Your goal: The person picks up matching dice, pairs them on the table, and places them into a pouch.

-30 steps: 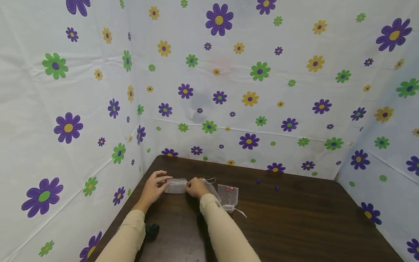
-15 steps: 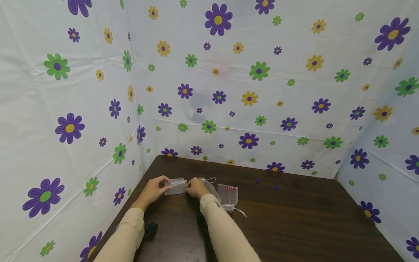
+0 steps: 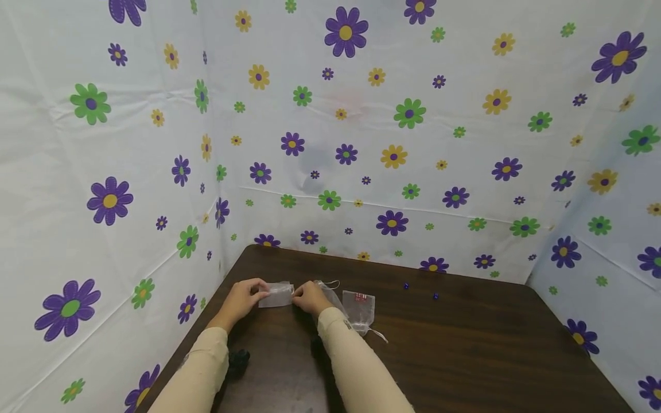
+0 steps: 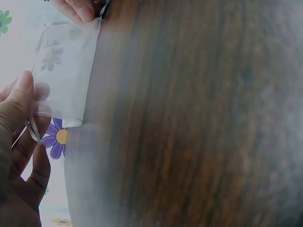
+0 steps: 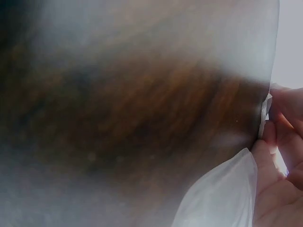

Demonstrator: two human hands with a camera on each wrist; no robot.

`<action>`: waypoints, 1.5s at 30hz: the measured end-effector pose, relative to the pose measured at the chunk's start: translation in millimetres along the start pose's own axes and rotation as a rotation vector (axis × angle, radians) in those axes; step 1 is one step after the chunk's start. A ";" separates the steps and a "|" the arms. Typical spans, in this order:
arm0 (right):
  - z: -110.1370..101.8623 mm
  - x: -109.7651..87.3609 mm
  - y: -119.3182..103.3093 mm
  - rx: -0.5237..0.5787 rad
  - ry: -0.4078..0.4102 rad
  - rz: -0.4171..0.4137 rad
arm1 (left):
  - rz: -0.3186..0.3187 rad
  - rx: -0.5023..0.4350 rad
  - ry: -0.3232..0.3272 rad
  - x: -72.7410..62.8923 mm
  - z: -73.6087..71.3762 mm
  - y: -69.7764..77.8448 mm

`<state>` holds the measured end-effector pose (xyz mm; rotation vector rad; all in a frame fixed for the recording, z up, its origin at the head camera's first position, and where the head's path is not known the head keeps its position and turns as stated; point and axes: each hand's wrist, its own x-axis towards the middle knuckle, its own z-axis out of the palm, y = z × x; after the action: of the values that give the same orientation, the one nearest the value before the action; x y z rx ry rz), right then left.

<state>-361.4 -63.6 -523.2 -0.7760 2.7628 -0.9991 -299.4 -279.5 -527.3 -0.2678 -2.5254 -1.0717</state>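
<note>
A small sheer white drawstring pouch is stretched between both hands near the table's far left corner. My left hand pinches its left end between thumb and fingers; a thin cord loops by those fingers in the left wrist view. At the other end, my right hand pinches the pouch by its edge. No contents show through the fabric. Just right of the right hand lies a second sheer pouch, partly hidden by the hand and sleeve. Beside it, a third pouch has red dice inside.
Two small blue dice lie farther right on the dark wooden table. A black object shows beside the left sleeve. Flower-printed white sheeting stands around the table's back and sides.
The left hand's fingers, spread at the pouch's left end a second ago, have closed into a pinch on it. The right hand has stayed almost in place.
</note>
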 end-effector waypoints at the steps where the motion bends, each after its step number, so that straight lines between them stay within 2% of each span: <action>1: -0.4 -0.5 1.1 0.008 -0.002 0.003 | 0.001 0.004 0.002 0.2 0.1 0.4; 9: -7.6 -3.4 4.8 0.045 -0.014 -0.028 | 0.047 0.020 -0.003 4.4 0.7 0.7; 14: -15.7 -5.3 4.0 0.049 -0.034 -0.023 | 0.049 0.031 -0.018 5.7 2.7 -0.2; 18: -24.1 -4.9 4.5 0.075 -0.032 -0.053 | 0.050 0.038 -0.027 5.2 3.7 -1.2; 21: -32.4 -4.3 7.0 0.090 0.000 -0.087 | 0.046 0.046 -0.029 4.0 3.1 -2.0; 26: -54.2 -3.1 20.8 0.079 0.104 -0.146 | 0.069 0.061 -0.018 3.5 0.4 -2.8; 29: -71.2 -3.5 38.0 0.063 0.177 -0.158 | 0.071 0.066 -0.024 4.2 0.6 -3.9; 33: -97.3 -11.8 71.5 0.039 0.287 -0.155 | 0.059 0.059 -0.031 4.4 2.0 -3.5; 38: -126.3 -29.3 123.1 0.000 0.382 -0.059 | 0.052 0.065 -0.014 0.4 4.8 -3.7; 42: -146.6 -44.5 159.2 -0.068 0.378 0.073 | 0.033 0.064 -0.011 -0.9 6.6 -1.8; 45: -158.3 -57.0 182.1 -0.146 0.331 0.166 | 0.046 0.061 -0.015 1.0 7.8 1.6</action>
<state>-431.6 174.2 -517.5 -0.4169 3.1471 -0.9794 -301.9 -272.7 -530.9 -0.3161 -2.5480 -0.9767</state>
